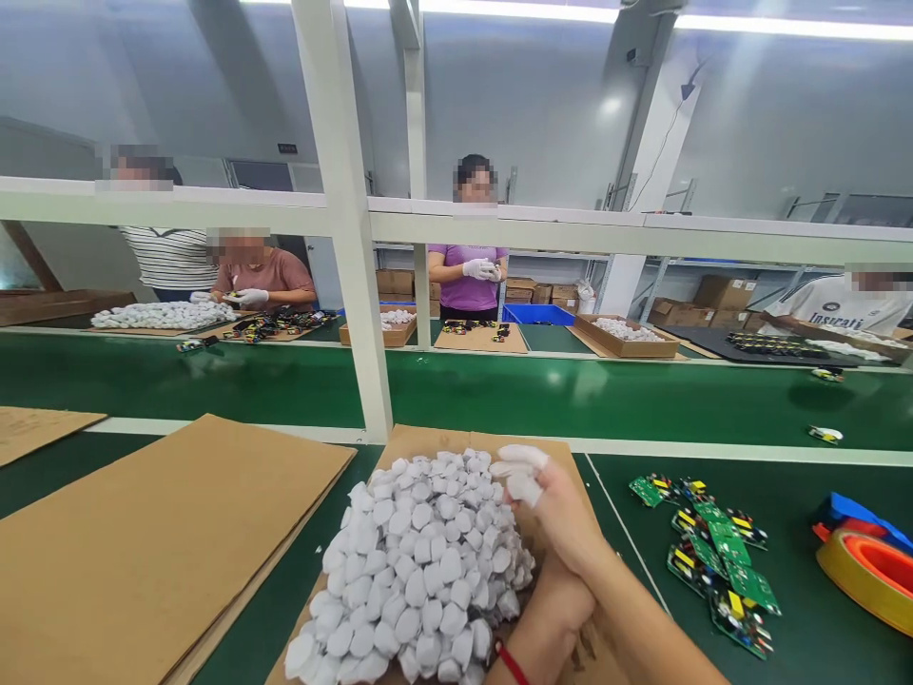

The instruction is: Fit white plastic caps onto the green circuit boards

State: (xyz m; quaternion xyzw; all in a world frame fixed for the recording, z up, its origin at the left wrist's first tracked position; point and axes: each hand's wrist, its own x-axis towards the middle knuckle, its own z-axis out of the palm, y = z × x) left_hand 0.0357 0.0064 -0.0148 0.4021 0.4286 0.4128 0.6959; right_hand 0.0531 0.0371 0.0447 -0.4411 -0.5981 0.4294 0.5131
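Note:
A large heap of small white rounded pieces (428,561) lies on a cardboard sheet (420,440). My right hand (560,504) is at the heap's upper right edge, with white covers on its fingers. Those fingers stretch to the left, slightly apart and blurred, with nothing visible between them. Below it, my left hand (563,595) lies beside the heap's right side, against the underside of my right wrist; its fingers are hidden. A red band circles the left wrist.
Green circuit boards (728,542) with yellow parts lie to the right, near a roll of yellow tape (866,580). Stacked cardboard sheets (164,542) are at left. Beyond a white post (349,219) and green belt (499,390), several people sit or stand.

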